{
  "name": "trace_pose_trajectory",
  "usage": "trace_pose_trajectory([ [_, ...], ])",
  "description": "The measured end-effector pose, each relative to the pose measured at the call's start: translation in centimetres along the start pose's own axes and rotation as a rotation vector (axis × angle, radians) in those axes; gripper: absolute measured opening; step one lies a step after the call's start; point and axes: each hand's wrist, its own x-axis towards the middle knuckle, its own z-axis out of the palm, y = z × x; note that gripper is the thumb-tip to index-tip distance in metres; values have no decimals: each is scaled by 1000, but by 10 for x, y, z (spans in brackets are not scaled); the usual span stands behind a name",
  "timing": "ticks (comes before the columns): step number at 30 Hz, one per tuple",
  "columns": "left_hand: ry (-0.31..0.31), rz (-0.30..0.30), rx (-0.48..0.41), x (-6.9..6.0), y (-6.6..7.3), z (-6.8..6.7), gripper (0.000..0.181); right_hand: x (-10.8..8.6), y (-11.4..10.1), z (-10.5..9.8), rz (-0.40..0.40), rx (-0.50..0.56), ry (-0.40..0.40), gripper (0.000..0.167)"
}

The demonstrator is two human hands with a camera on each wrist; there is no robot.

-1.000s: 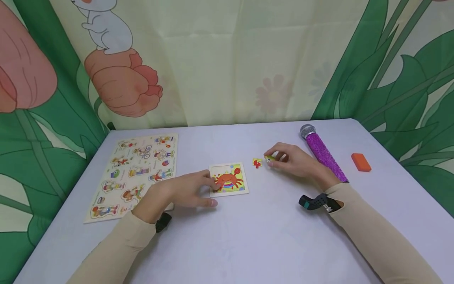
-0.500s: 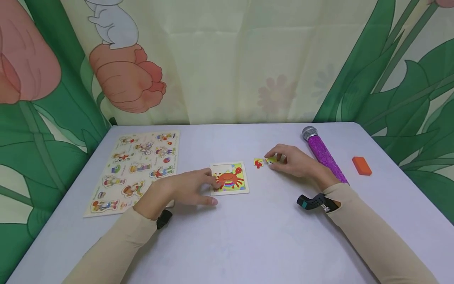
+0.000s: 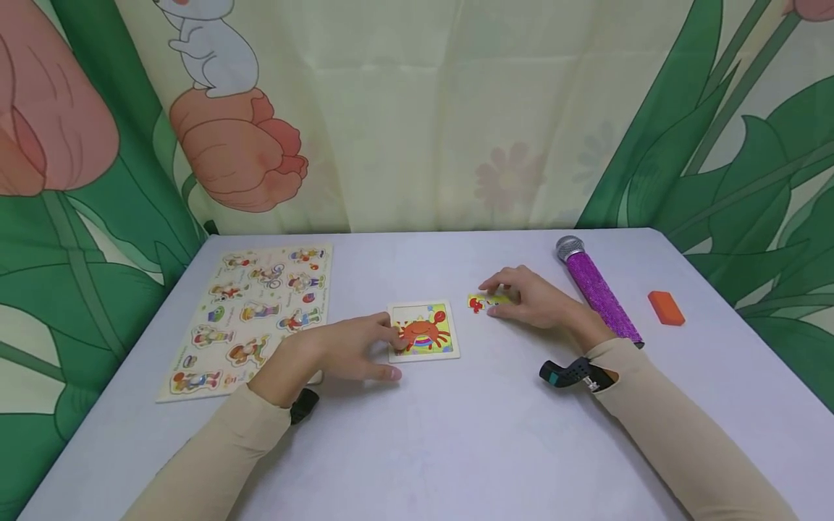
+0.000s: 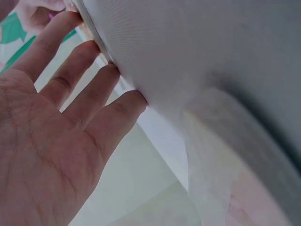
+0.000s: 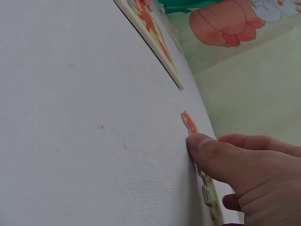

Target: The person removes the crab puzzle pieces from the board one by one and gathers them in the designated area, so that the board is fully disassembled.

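Judging the crab puzzle (image 3: 426, 334) mostly filled: flat on the table (image 3: 449, 441), top strip bare. My left hand (image 3: 355, 349), fingers outstretched, touches its left side. Loose pieces (image 3: 478, 303) lie just to its right, pinched by my right hand (image 3: 531, 298); seating them seems what's left.

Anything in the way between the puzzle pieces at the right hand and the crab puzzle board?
Nothing visible: bare tabletop separates the puzzle pieces from the crab puzzle board; the left hand touches the board's opposite side.
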Motion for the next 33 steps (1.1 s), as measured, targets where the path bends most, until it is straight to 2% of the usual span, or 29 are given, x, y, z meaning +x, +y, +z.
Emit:
trace_pose_trajectory([
  [5, 0, 4, -4, 0, 0, 1, 52, 4, -2, 6, -42, 30, 13, 40],
  [13, 2, -19, 20, 0, 0, 2, 52, 10, -4, 8, -55, 42, -18, 38],
  [17, 12, -23, 13, 0, 0, 3, 52, 10, -7, 9, -54, 53, -1, 38],
  [20, 7, -44, 0, -4, -1, 6, 51, 10, -12, 14, -46, 63, -8, 38],
  [24, -4, -77, -2, -13, -3, 8, 48, 13, -22, 23, -55, 91, -56, 39],
  [28, 25, -40, -12, -13, -2, 6, 46, 16, -29, 19, -65, 98, -18, 38],
  [33, 41, -10, -11, -3, 2, 3, 46, 20, -33, 0, -82, 84, -2, 36],
])
